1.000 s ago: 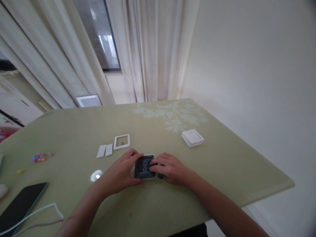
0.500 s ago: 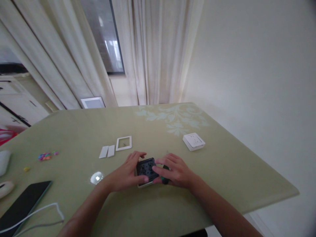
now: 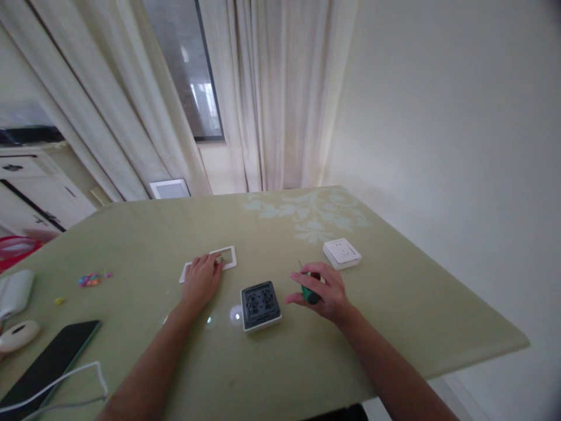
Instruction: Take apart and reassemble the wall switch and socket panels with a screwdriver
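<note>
My left hand [image 3: 203, 278] is over the white frame [image 3: 231, 264], its fingertips bent down beside small screws [image 3: 222, 259] in the frame's opening. Whether a screw is between the fingers is too small to tell. One white switch panel [image 3: 184, 272] shows partly from under this hand. My right hand [image 3: 325, 292] is wrapped round a screwdriver [image 3: 310, 294] with a green and black handle, its thin shaft pointing up and away. Between both hands a switch box [image 3: 261, 306], dark inside with a white rim, lies on the table untouched.
A white wall socket [image 3: 342, 253] sits at the right on the green table [image 3: 394, 316]. To the left are colourful small pieces [image 3: 91, 279], a yellow piece [image 3: 59, 301], a dark tablet [image 3: 52, 362] with a white cable [image 3: 100, 377], and a white rounded object [image 3: 20, 336].
Both hands have come off the switch box. My left hand has moved up and left to the white frame; my right hand has drawn back to the right with the screwdriver.
</note>
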`<state>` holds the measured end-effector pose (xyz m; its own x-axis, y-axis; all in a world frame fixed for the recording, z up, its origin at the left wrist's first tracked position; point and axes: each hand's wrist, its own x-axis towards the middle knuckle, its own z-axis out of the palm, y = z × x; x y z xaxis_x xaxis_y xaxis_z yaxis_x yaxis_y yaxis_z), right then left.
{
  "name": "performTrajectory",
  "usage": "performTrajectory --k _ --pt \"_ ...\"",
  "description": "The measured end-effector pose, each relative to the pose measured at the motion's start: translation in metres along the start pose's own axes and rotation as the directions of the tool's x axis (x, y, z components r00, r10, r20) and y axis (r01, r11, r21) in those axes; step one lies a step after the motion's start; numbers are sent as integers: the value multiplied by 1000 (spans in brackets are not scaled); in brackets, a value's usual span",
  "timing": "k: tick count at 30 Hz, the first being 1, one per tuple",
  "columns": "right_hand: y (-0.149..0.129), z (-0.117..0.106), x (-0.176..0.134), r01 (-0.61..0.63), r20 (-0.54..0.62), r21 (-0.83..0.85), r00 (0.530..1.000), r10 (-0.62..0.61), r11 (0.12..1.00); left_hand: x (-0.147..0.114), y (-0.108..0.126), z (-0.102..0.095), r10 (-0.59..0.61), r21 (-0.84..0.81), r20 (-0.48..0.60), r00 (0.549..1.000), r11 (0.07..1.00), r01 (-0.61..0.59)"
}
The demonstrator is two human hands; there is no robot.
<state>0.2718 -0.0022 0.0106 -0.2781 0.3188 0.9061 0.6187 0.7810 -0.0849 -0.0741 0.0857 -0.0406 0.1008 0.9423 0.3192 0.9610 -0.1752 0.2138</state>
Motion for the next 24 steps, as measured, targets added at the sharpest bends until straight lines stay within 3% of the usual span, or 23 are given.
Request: performTrajectory --k 6,15,20,24 --pt "-3 2 2 8 -7 23 1000 -8 1000 7 -2 5 25 -40 7 1000 999 -25" --pt "-3 2 1 -2 10 24 1000 2 1000 3 1 -5 42 -316 -74 996 947 -63" --pt "-6 1 0 -32 0 34 999 32 999 -6 22 -26 113 -536 -53 992 835 -124" --pt "-8 -2 -1 -47 11 26 999 47 999 -16 38 -49 262 -753 145 954 654 -65"
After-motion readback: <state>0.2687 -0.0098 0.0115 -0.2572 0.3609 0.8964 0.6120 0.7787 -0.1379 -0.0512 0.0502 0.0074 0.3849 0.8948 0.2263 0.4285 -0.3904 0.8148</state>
